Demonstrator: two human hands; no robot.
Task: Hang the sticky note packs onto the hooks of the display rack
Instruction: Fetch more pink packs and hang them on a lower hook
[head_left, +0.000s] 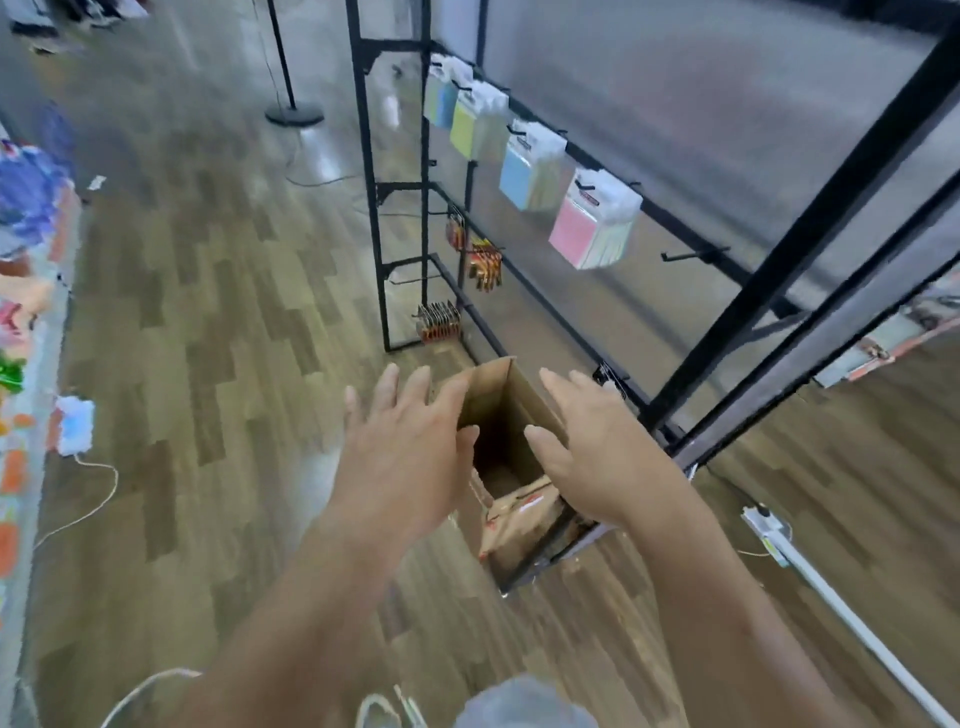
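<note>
Left hand (410, 452), right hand (592, 447), plank floor (208, 312), rack (808, 223)

Cardboard box (511, 410) on floor (208, 312) before display rack (779, 270); sticky note packs (592, 221) on hooks.

Soft, even indoor light, fairly bright; shadows are faint and soft. Pale glare streaks the wooden floor (322, 156) beside the round stand base (294, 113). Everything is slightly smeared; the coloured goods (26, 208) along the left edge dissolve into blotches. The black rack bars (810, 223) lean and bow toward the right edge.
</note>
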